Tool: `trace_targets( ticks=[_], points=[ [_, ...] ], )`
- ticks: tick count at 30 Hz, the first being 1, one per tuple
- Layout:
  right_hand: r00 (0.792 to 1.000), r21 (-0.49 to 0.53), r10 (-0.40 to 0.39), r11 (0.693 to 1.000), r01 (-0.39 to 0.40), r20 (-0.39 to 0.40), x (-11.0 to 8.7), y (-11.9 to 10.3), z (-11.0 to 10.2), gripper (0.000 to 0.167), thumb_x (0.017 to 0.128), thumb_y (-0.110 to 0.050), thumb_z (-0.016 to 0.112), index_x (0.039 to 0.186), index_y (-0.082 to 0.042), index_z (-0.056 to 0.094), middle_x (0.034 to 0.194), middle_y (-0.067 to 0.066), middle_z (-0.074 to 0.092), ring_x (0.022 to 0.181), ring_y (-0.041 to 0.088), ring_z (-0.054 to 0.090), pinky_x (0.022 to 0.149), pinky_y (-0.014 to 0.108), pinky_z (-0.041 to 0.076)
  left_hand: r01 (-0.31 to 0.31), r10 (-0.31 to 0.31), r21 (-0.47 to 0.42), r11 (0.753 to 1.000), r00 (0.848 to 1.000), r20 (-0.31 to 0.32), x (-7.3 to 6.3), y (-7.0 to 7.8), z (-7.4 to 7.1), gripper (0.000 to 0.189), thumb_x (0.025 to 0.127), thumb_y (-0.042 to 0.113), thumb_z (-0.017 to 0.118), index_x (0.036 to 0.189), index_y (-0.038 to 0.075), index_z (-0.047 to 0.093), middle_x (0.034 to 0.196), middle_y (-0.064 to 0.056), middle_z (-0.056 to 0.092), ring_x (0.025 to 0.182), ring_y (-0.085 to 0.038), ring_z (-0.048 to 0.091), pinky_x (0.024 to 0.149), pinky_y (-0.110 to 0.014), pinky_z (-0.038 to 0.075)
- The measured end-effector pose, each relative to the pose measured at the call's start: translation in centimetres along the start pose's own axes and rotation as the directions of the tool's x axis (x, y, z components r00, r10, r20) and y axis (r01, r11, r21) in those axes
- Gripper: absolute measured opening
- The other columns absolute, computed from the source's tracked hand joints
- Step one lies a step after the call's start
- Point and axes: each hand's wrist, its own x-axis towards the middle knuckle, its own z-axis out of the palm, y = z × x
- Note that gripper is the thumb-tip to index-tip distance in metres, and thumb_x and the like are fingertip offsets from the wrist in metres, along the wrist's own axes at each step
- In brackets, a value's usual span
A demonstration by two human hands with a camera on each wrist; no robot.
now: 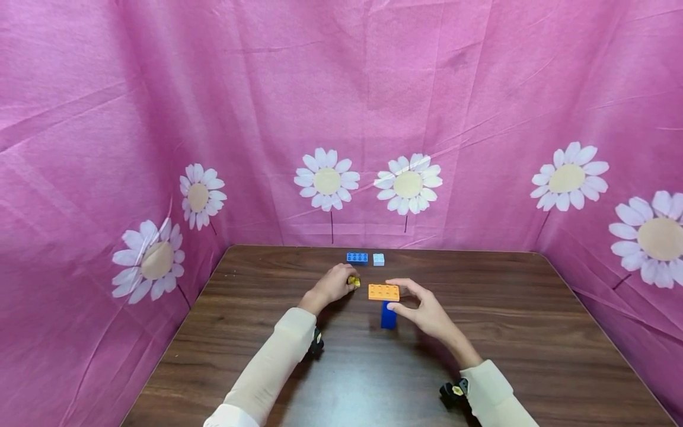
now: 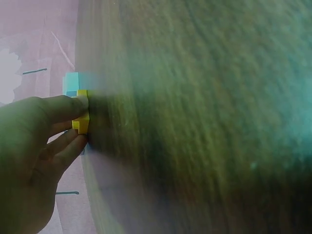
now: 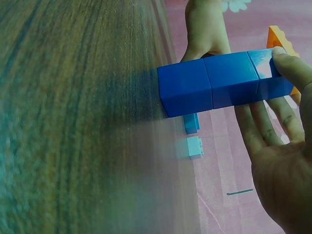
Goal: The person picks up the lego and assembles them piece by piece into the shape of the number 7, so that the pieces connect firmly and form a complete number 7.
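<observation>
A stack of dark blue toy bricks (image 1: 388, 316) stands upright on the table, and an orange brick (image 1: 383, 292) lies across its top, jutting out to the left. My right hand (image 1: 424, 308) holds the stack near the top; in the right wrist view the thumb (image 3: 285, 61) presses the uppermost blue brick while the other fingers pass behind. To the left and farther back, my left hand (image 1: 335, 284) pinches a small yellow brick (image 1: 354, 281) at the tabletop. Fingers cover part of the yellow brick (image 2: 83, 124) in the left wrist view.
Near the table's far edge lie a blue brick (image 1: 357, 257) and, to its right, a light blue brick (image 1: 378, 259). A pink cloth (image 1: 368, 107) with printed daisies hangs behind the brown wooden table (image 1: 507, 320) and on both sides.
</observation>
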Motion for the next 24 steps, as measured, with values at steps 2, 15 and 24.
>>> trace_targets(
  ticks=[2,15,24],
  points=[
    [1.0,-0.01,-0.021,1.0,0.021,-0.002,0.01,0.06,0.01,0.048,0.096,-0.028,0.082,0.141,-0.021,0.067,0.138,0.002,0.07,0.115,0.014,0.063,0.1,0.032,0.057,0.009,-0.009,-0.008,1.0,1.0,-0.001,0.01,0.05,-0.07,0.026,0.098,0.01,0.078,0.123,0.004,0.076,0.122,-0.008,0.075,0.119,-0.026,0.068,0.107,-0.039,0.056],
    [0.999,-0.006,-0.032,0.999,0.032,-0.006,-0.07,0.23,0.05,0.043,0.096,-0.028,0.082,0.137,-0.026,0.068,0.133,-0.001,0.071,0.114,0.014,0.065,0.1,0.034,0.058,0.037,-0.037,-0.026,0.999,0.999,0.012,-0.02,0.09,0.18,0.028,0.098,0.009,0.076,0.126,0.005,0.074,0.123,-0.009,0.074,0.118,-0.026,0.066,0.106,-0.04,0.056],
    [1.0,-0.004,-0.017,1.0,0.017,-0.014,-0.08,0.1,0.0,0.041,0.096,-0.027,0.082,0.135,-0.025,0.069,0.131,-0.001,0.072,0.113,0.014,0.065,0.099,0.029,0.057,0.023,-0.023,-0.069,0.997,1.0,0.001,-0.08,-0.12,0.29,0.029,0.097,0.007,0.075,0.126,0.002,0.074,0.124,-0.011,0.073,0.119,-0.028,0.066,0.106,-0.047,0.056]
  ],
)
